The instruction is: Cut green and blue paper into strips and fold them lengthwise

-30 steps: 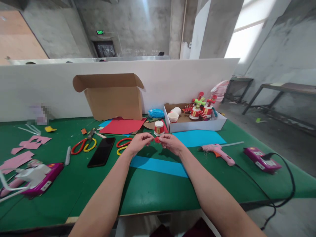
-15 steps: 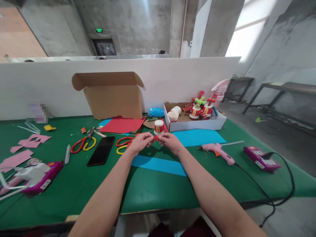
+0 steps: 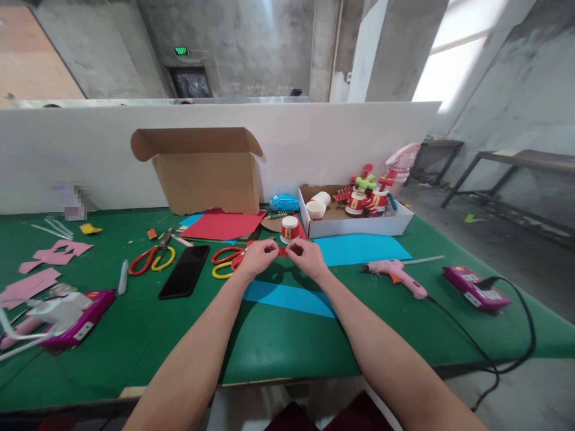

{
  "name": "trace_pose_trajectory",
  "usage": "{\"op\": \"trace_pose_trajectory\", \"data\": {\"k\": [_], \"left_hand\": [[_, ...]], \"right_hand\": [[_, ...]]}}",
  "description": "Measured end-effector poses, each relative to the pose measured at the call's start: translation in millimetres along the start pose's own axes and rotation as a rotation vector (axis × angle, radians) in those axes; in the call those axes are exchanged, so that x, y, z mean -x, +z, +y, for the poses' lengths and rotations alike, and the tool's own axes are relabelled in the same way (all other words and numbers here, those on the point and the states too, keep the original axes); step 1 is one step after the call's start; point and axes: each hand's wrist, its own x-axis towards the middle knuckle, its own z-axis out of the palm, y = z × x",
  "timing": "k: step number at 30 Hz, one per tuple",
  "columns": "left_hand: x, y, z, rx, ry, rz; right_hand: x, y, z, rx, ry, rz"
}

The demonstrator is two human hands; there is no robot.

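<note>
The left hand (image 3: 257,258) and right hand (image 3: 306,258) are both pinching a small red paper piece (image 3: 283,252), fingertips closed on its two ends. Its long axis is running left to right between them (its exact shape is too small to tell). It is hovering above the green felt table (image 3: 278,347), just in front of an upturned red-and-white paper cup (image 3: 290,229) and beyond a flat blue paper strip (image 3: 287,297).

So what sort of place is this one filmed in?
Probably a handicraft workbench in a bare concrete workshop hall: green table with scissors, pink glue gun, coloured paper, a box of finished cup figures; left hand and right hand pinch a red paper scrap.
</note>
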Motion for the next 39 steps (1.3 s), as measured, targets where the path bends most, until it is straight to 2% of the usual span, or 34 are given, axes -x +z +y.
{"op": "trace_pose_trajectory", "data": {"k": [3,7,9,14,22,28,30,35,37,39], "left_hand": [[-1,1.5,1,-0.08,0.025,0.031],[2,-1.1,4,-0.118,0.044,-0.011],[4,-3.0,7,-0.126,0.05,-0.047],[6,-4.8,11,-0.156,0.069,-0.104],[4,-5.5,8,-0.155,0.073,-0.117],[4,-4.3,4,-0.055,0.039,-0.134],[3,-4.8,2,0.0,0.008,-0.119],[2,-7.5,-1,0.123,-0.061,-0.108],[3,-8.1,1,0.164,-0.092,-0.138],[6,-8.5,4,0.225,-0.142,-0.218]], "right_hand": [[0,0,1,0.048,-0.004,0.01],[-3,-4,5,-0.234,0.201,-0.123],[-3,-6,6,-0.326,0.243,-0.16],[-3,-8,5,-0.289,0.223,-0.223],[-3,-8,10,-0.249,0.198,-0.274],[-2,-8,7,-0.051,0.112,-0.218],[-2,-7,7,-0.125,0.163,-0.178],[-3,-6,8,-0.465,0.329,-0.077],[-3,-6,8,-0.521,0.346,-0.053],[-4,-6,7,-0.541,0.342,-0.034]]}}
